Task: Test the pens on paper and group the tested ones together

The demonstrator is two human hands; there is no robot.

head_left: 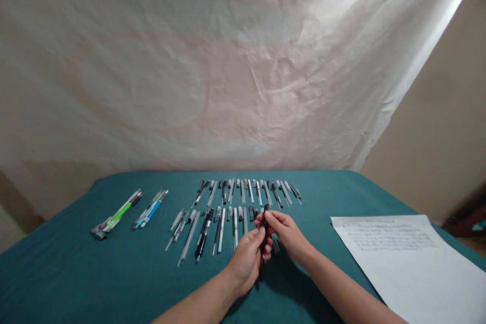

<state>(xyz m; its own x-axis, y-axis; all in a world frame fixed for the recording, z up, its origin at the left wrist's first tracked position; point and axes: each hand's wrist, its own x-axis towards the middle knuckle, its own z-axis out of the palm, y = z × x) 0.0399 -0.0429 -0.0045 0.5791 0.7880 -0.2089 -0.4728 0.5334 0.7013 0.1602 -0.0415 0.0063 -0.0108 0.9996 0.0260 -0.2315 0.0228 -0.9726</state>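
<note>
A black pen (265, 228) stands nearly upright between my hands, over the front of the pen rows. My left hand (248, 258) is closed around its lower part, with the thumb on the near side. Higher up, my right hand (283, 233) pinches the top end between thumb and fingers. Partly hidden behind my hands is the front row of pens and loose caps, including a black pen with a clear section (204, 235) and a pale pen (221, 230). Another row of uncapped pens (243, 192) with caps beside them lies farther back.
On the left lie a bundle with a bright green pen (119, 215) in clear wrapping and a bundle with a blue pen (154, 212). Sheets of paper with handwriting (410, 263) rest at the right. A green cloth (94, 278) covers the table; a pale sheet (228, 71) hangs behind it.
</note>
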